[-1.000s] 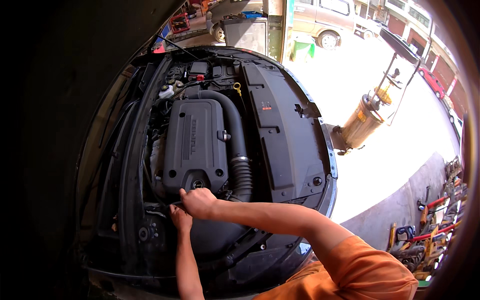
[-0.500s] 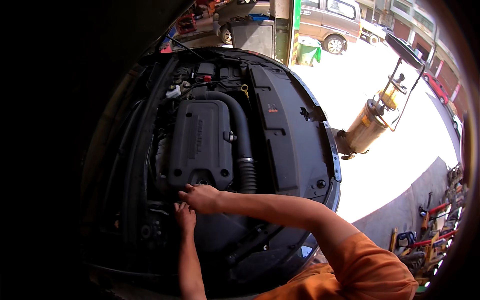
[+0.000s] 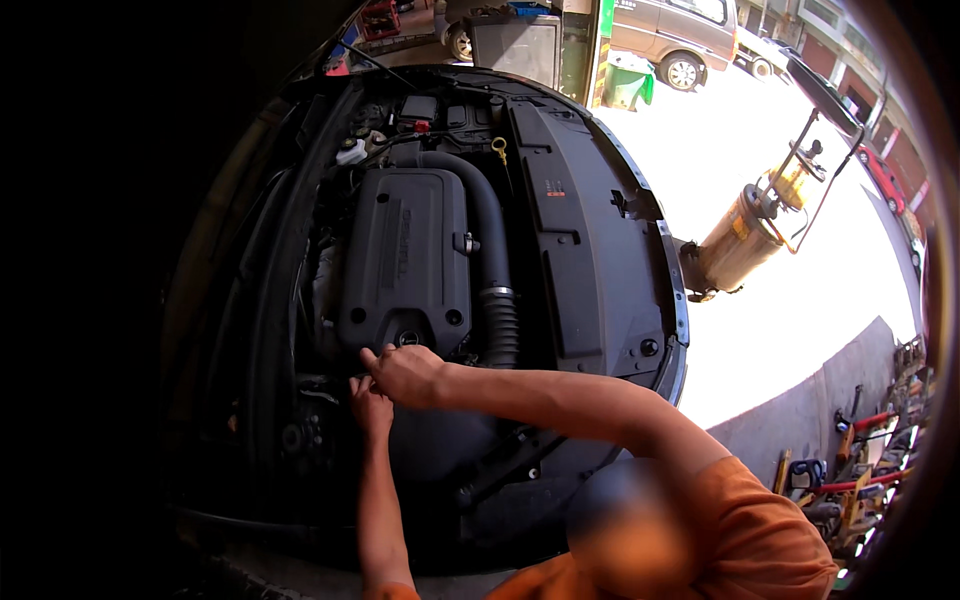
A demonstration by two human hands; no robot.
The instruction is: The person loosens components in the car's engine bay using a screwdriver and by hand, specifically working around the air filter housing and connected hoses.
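Both hands work at the near end of the black engine cover (image 3: 405, 255) in the open engine bay. My right hand (image 3: 405, 372) is closed, fingers bent at the cover's near-left corner. My left hand (image 3: 372, 402) is just below and left of it, fingertips bent together among dark parts beside a black housing (image 3: 440, 435). What either grips is hidden or too small to name. A ribbed intake hose (image 3: 500, 330) runs along the cover's right side.
The black front panel (image 3: 580, 280) borders the bay. Outside stand a wheeled metal tank (image 3: 735, 250), a green bin (image 3: 625, 78), a van (image 3: 670, 30) and a grey cabinet (image 3: 515, 55). Several tools (image 3: 840, 480) lie at lower right. The raised hood's underside is dark on the left.
The view has shifted, so the car and both hands appear higher and slightly rightward. Both hands stay at the same cover corner. A blurred patch has appeared at lower centre.
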